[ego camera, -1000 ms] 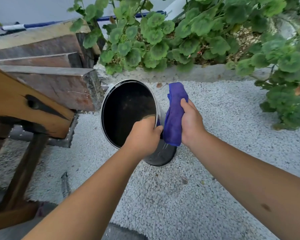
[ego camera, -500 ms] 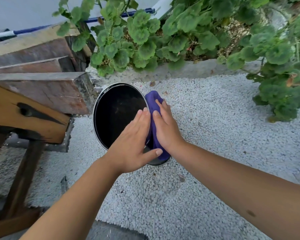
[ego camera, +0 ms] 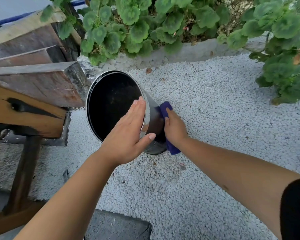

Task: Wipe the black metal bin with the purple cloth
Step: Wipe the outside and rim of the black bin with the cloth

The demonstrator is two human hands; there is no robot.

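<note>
The black metal bin [ego camera: 114, 108] stands on the white gravel [ego camera: 206, 118], with its open top tipped toward the camera. It is just beside a wooden bench [ego camera: 24, 115] on the left.

The purple cloth [ego camera: 165, 110] is pressed on the right outer wall of the bin, low down near the ground. The right hand [ego camera: 175, 129] lies over the cloth and pushes it against the bin. One end of the cloth sticks out past the fingertips, and the other end shows below the wrist. Its fingers bend around the cloth, so this grip is holding the cloth.

The left hand [ego camera: 128, 134] lies flat on the near rim of the bin. Its fingers are straight and close together, pointing away from the person. The thumb sticks out to the right, along the outer wall. This grip is released and holds nothing; it only rests on the rim.

Both arms reach forward from the bottom of the view. Green leafy plants [ego camera: 163, 23] grow behind the bin.
</note>
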